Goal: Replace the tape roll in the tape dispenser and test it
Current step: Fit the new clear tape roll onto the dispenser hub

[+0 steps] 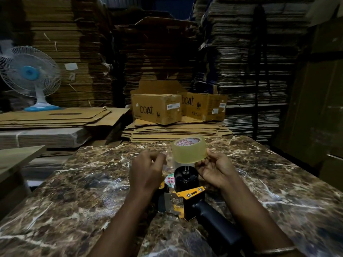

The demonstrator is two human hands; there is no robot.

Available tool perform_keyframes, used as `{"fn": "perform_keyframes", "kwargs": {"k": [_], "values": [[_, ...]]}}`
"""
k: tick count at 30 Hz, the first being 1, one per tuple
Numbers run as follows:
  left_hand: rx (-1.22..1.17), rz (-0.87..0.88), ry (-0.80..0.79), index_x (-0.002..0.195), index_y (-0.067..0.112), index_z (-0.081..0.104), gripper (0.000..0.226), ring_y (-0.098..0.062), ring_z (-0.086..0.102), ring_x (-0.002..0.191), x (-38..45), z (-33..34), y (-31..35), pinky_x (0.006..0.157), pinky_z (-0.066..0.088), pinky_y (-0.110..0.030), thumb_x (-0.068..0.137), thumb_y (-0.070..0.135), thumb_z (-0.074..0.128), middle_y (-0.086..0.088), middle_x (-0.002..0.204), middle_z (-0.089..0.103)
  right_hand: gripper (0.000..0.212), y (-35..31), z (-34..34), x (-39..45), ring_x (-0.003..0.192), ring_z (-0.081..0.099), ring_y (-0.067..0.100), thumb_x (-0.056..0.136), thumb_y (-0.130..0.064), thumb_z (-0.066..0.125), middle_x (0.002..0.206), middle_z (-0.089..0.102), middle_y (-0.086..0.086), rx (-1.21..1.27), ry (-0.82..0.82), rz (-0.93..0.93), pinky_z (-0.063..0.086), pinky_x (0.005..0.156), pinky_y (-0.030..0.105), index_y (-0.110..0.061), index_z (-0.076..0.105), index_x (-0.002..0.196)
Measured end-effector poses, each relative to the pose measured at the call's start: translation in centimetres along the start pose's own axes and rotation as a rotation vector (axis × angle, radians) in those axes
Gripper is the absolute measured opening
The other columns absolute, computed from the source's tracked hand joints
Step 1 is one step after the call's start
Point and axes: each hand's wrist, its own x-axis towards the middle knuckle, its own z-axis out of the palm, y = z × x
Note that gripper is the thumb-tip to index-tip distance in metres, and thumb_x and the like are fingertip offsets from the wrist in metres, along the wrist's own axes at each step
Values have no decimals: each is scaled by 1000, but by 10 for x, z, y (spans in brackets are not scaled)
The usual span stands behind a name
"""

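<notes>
A clear tape roll (189,150) with a white, red-printed core is held just above the black spool hub (186,178) of the tape dispenser. My right hand (213,169) grips the roll from the right. My left hand (146,169) is beside it, fingertips pinching what looks like the loose clear tape end by the roll's left side. The yellow and black dispenser (191,199) lies on the marble table (74,191), its black handle (217,225) pointing toward me and its serrated blade plate (168,202) to the left. A small round red and white label (170,180) peeks out by the hub.
Two "boat" cartons (157,109) rest on flattened cardboard beyond the table. Tall stacks of folded cartons (241,62) fill the background. A white and blue table fan (29,75) stands at left on flat cardboard sheets (55,117).
</notes>
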Motion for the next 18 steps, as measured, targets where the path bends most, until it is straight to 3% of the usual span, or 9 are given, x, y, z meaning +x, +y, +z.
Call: {"fn": "perform_keyframes", "kwargs": {"k": [4,6,8,12,18], "values": [[69,48,61,62,20,71,62,-16,58,55,-1,-7,1,53,38,-26,84,64,34,6,56,62,25,2,-2,-2,62,44,14,99,-11,41,85,59,11,-29,-7,11,49,45,21,-2,58,114],[157,49,35,67,23,75,52,-16,60,56,0,-8,1,52,36,-23,82,61,43,8,56,62,26,3,-5,-2,58,46,14,99,-10,40,81,61,11,-43,2,16,48,44,22,-2,58,116],[151,12,-30,71,22,79,39,-14,64,60,3,-7,-1,53,44,-25,75,52,54,10,62,69,27,2,-8,-3,49,48,13,99,-10,41,73,64,10,-44,2,20,47,44,21,-2,57,118],[45,-66,-145,76,25,80,27,-9,66,63,4,-1,-6,60,56,-32,74,45,62,13,68,72,24,2,-11,-7,42,52,12,100,-11,41,66,68,11,-37,-11,29,49,44,21,-1,58,113],[-181,-238,-158,93,23,76,43,-19,68,81,6,6,-6,82,55,-41,88,54,46,1,87,76,20,5,-12,-11,40,51,13,100,-10,41,62,66,11,-54,22,40,48,42,21,-1,57,105]]}}
